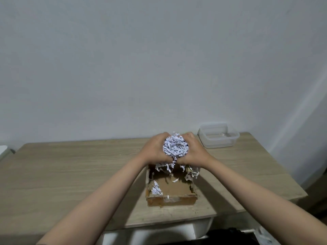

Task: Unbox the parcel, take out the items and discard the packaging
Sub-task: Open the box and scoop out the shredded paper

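Pale grey wall is filling the upper part of the head view, and below it a light wood-grain surface (70, 174) is carrying everything in play. An open cardboard box (170, 199) is sitting near the front edge of that surface, its floor mostly bare, with a few white strips clinging along its far wall and a small clump lying in its near left corner.

Directly above the far side of the box, the left hand (154, 151) and the right hand (192, 152) are pressing in from either side, both clamped on one ball of shredded paper (175, 147), with loose strands hanging down toward the box. Neither hand is nearer to the wad than the other; it is sitting squarely between the palms.

A clear plastic container (218, 136) is standing beyond the box and off to its right, near the wall. No bin is showing, so where the wad should go cannot be told; likely the hands would carry it clear of the box together.
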Tool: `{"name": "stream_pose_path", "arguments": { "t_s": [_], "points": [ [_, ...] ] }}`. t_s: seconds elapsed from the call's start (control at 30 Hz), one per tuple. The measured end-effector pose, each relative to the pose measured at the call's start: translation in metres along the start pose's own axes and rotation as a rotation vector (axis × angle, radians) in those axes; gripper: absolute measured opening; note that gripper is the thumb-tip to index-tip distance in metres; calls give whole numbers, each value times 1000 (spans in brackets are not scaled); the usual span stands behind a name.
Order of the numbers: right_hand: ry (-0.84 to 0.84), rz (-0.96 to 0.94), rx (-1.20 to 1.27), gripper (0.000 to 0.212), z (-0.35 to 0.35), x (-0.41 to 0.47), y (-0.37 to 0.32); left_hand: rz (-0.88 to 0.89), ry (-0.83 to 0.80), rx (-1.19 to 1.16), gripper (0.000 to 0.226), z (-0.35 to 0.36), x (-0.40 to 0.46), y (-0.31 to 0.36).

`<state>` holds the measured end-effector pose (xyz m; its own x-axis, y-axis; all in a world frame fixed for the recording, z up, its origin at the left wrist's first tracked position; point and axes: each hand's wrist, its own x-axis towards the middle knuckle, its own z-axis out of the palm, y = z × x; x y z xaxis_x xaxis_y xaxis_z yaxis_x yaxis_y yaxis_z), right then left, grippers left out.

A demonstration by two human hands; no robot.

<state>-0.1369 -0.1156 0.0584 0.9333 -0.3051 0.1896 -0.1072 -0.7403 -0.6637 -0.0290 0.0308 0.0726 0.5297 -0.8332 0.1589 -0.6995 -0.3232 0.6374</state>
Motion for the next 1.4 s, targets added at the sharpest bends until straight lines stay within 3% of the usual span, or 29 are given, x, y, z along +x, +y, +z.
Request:
{"name": "stream_pose_path", "arguments": {
  "t_s": [0.33, 0.6, 0.77, 0.87, 1.1, 1.27, 1.4],
  "points": [
    [41, 16, -53, 89, -69, -6, 30, 55, -41, -3, 54, 20, 45, 58],
    [35, 100, -84, 78, -134, -29, 106, 68, -96, -29, 55, 91, 97, 113],
    [-15, 131, -46, 93, -155, -43, 163, 19, -127, -52, 58, 149, 120, 130],
    [-51, 153, -20, 98, -160, -49, 193, -19, -146, -64, 60, 180, 132, 132],
    [-169, 176, 33, 88, -142, -58, 248, -104, -175, -74, 71, 231, 134, 120],
    [-278, 190, 6, 76, -121, -61, 265, -160, -221, 14, 58, 250, 125, 107],
    [-301, 158, 34, 83, -123, -61, 270, -179, -287, 78, 78, 253, 120, 98]
  ]
}}
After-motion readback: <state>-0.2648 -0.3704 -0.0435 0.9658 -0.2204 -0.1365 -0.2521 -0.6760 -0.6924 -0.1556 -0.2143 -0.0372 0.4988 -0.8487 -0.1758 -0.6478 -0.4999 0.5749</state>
